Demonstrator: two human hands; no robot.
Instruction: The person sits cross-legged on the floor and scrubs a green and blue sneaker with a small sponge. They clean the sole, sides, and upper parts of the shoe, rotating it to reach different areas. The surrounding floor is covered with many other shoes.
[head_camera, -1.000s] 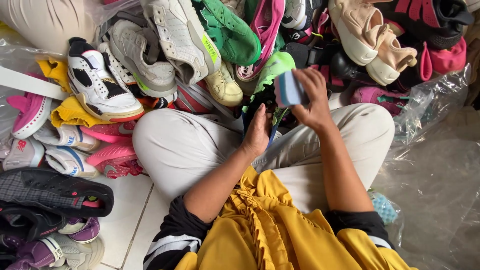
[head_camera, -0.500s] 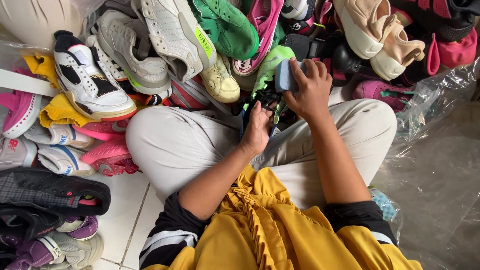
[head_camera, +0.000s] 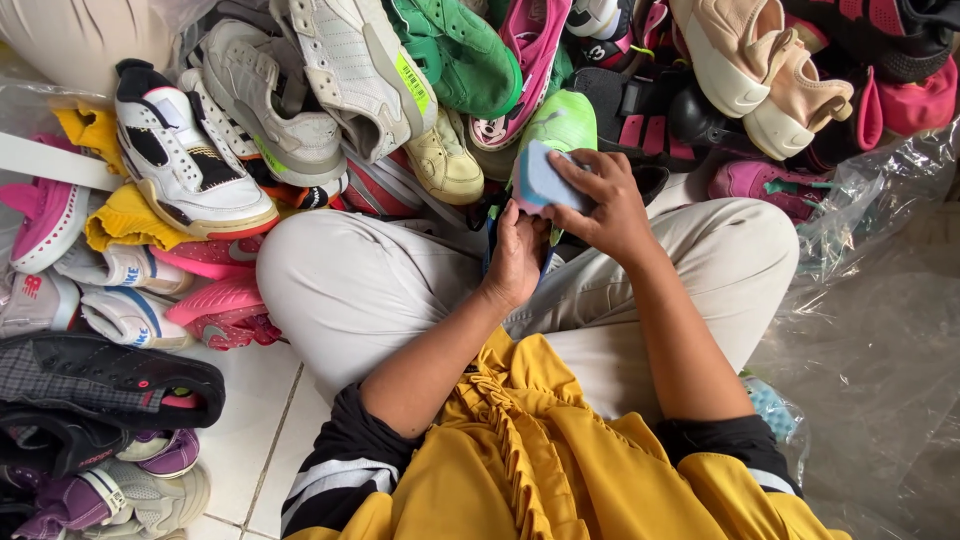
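Person sits cross-legged on a white tile floor, basically walled in by a big shoe pile. The right hand has its fingers curled over a small blue-grey pad, pinching it from above. The left hand sits just below, wrapped around a dark shoe down between the knees; most of that shoe is hidden behind both hands, so I can't tell how tight the grip is. The pad is right on top of the shoe, just in front of the lap.

Right behind the hands there's a lime green shoe, a cream sneaker and a black sandal with pink straps, all crowding in close. Further left, a white and black high-top and pink shoes press up against the left knee. A green suede shoe and beige sneakers lie at the back. Crinkly clear plastic covers the floor on the right.
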